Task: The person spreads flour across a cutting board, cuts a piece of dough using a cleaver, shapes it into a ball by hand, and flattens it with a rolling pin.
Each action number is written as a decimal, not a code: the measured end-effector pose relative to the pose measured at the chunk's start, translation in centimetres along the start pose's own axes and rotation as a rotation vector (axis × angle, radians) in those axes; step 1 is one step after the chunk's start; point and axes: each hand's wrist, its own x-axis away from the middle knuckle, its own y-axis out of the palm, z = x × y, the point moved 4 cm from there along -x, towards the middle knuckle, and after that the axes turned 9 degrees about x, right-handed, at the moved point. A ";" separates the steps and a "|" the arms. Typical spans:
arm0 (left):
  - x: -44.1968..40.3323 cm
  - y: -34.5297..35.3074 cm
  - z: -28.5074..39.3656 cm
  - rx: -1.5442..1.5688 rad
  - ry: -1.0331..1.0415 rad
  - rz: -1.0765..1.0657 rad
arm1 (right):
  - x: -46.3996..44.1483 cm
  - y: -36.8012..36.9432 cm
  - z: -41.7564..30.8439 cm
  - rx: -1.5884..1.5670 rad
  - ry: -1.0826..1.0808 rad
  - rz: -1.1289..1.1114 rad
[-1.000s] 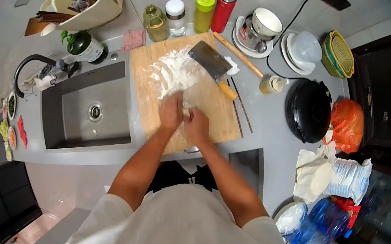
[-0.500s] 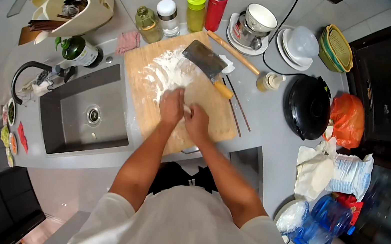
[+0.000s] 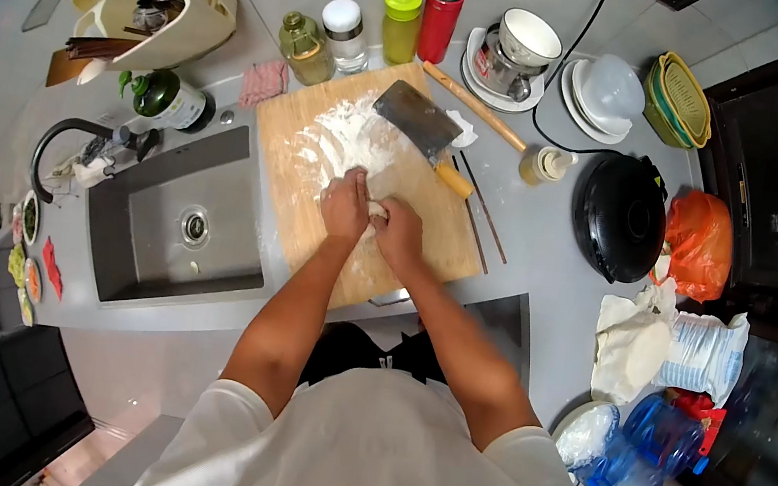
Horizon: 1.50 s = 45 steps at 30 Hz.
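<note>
A small pale piece of dough (image 3: 376, 209) sits between my hands, low over the wooden cutting board (image 3: 306, 261). My left hand (image 3: 345, 206) holds the dough from the left, its fingers pressed together. Curled around the other side is my right hand (image 3: 399, 228); the fingers hide most of the dough. White flour (image 3: 350, 137) is spread over the board just beyond my left hand. A cleaver (image 3: 418, 119) lies across the board's upper right, its wooden handle pointing toward the right edge.
Left of the board is a sink (image 3: 188, 273) with a black faucet (image 3: 45, 152). A rolling pin (image 3: 475, 107) and chopsticks (image 3: 482, 212) lie to the right. Bottles, including a red flask (image 3: 439, 24), line the back. A black electric pan (image 3: 619, 217) stands farther right.
The view has shifted slightly, moving the counter items a little to the right. My hands stay on the dough, with the right fingers a bit higher and more curled.
</note>
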 end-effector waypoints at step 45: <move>-2.1 -3.1 -1.3 0.298 -0.235 0.070 | -1.9 3.2 -2.7 0.034 -0.143 0.057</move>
